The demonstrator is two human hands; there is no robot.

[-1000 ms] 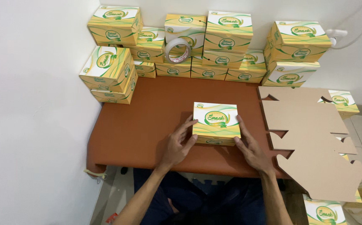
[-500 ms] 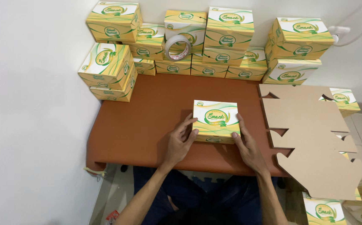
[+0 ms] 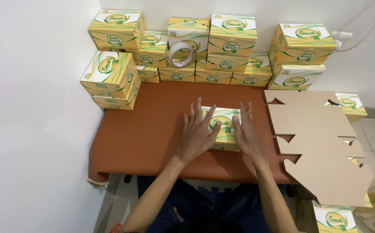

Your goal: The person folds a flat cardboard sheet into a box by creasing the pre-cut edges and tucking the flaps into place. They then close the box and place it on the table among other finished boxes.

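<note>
Left hand (image 3: 197,134) flat on top of the yellow-and-green snack box (image 3: 223,127), fingers (image 3: 195,113) spread wide and straight, pointing toward the top of the frame, palm down on the box's left part. Not clenched, nothing gripped; just pressed open over the lid. Right hand (image 3: 247,133) laid the same way on the box's right part, fingers (image 3: 243,113) stretched out and slightly apart, palm over the lid's right edge. Only a narrow strip of printed lid visible between the two hands, plus a sliver of the front wall below the palms; most of the box hidden underneath them. Box at the middle of the frame, resting on the brown table (image 3: 144,133), near its front edge.

Just right of the right hand, a stack of flat, unfolded brown cardboard blanks (image 3: 317,142) with notched edges, overhanging the table toward the lower right. Across the top of the frame, rows of finished snack boxes (image 3: 233,36) stacked against the white wall; more stacked at the upper left (image 3: 109,73). Roll of clear tape (image 3: 182,55) leaning upright against the boxes at top centre. Further boxes at the lower right (image 3: 334,218), cut off by the frame edge. Forearms running off the bottom edge; dark trousers below the table hard to make out.
</note>
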